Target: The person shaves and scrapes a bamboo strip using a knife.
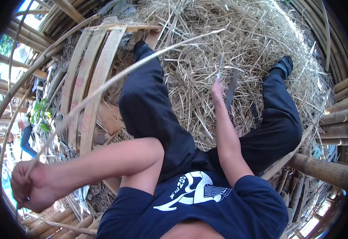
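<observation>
Out at the far left, my left hand [32, 185] is closed around a long, thin bamboo strip [118, 76]. The strip runs diagonally up over my left leg, and its pale tip ends above the straw-like shavings [198, 79]. Between my spread legs, my right hand [218, 92] is wrapped round the handle of a knife [221, 65], whose narrow blade points away from me. The blade and the strip appear apart. Just right of that hand, a dark, flat blade-like piece [232, 87] lies on the shavings.
A slatted wooden pallet [90, 83] lies beside my left leg. A thick bamboo pole [321, 170] juts in at the right. Bamboo walls [343, 99] curve around both sides. At the far left, another person [25, 135] is partly visible beyond the bamboo.
</observation>
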A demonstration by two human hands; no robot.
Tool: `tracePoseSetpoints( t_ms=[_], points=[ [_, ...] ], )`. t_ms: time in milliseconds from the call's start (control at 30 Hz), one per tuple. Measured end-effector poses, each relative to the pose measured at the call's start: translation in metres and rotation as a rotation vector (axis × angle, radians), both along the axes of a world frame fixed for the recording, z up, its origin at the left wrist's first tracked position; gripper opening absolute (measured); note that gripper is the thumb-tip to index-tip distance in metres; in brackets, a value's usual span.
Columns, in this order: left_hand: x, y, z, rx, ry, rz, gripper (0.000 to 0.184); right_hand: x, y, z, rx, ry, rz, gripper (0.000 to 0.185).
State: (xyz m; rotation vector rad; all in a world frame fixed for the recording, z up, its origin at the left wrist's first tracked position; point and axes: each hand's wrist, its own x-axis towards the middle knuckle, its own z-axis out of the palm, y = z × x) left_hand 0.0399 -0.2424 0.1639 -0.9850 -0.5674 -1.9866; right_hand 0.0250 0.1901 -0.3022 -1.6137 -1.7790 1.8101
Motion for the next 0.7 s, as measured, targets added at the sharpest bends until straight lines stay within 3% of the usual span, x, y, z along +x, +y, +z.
tracePoseSetpoints(
  t_ms=[33, 67, 133, 200, 267, 300, 433, 500, 567, 633, 700],
  points=[
    [-0.009, -0.002, -0.001, -0.036, -0.014, 0.087, 0.034, -0.005, -0.016, 0.022, -0.179, 0.141, -0.004, 0.048],
    [-0.015, 0.007, 0.000, -0.063, -0.009, 0.036, 0.033, -0.008, -0.026, 0.042, -0.185, 0.147, 0.004, 0.048],
    [-0.025, 0.021, 0.000, -0.048, -0.025, 0.039, 0.036, -0.008, -0.039, 0.075, -0.699, 0.378, 0.050, 0.042],
    [-0.037, 0.028, -0.004, -0.042, -0.031, 0.048, 0.038, -0.012, -0.043, 0.097, -0.790, 0.485, 0.011, 0.041],
    [-0.046, 0.035, -0.008, -0.071, -0.034, -0.102, 0.042, -0.011, -0.047, 0.135, -0.910, 0.661, -0.057, 0.039],
    [-0.048, 0.039, -0.009, -0.027, -0.065, -0.136, 0.045, -0.009, -0.045, 0.149, -1.010, 0.806, -0.063, 0.036],
    [-0.059, 0.062, -0.013, 0.036, -0.059, -0.144, 0.044, -0.009, -0.042, 0.208, -1.057, 0.913, -0.232, 0.014],
    [-0.062, 0.074, -0.013, 0.098, -0.193, 0.108, 0.044, 0.000, -0.037, 0.215, -1.203, 1.051, -0.063, 0.016],
    [-0.063, 0.090, -0.012, 0.117, -0.204, 0.171, 0.044, 0.009, -0.036, 0.224, -1.671, 1.143, 0.094, 0.015],
    [-0.062, 0.102, -0.009, 0.170, -0.300, 0.307, 0.044, 0.013, -0.053, 0.244, -1.595, 1.042, 0.118, 0.016],
    [-0.063, 0.109, -0.009, 0.174, -0.300, 0.329, 0.043, 0.016, -0.081, 0.266, -0.488, 0.863, -0.021, 0.017]
  ],
)
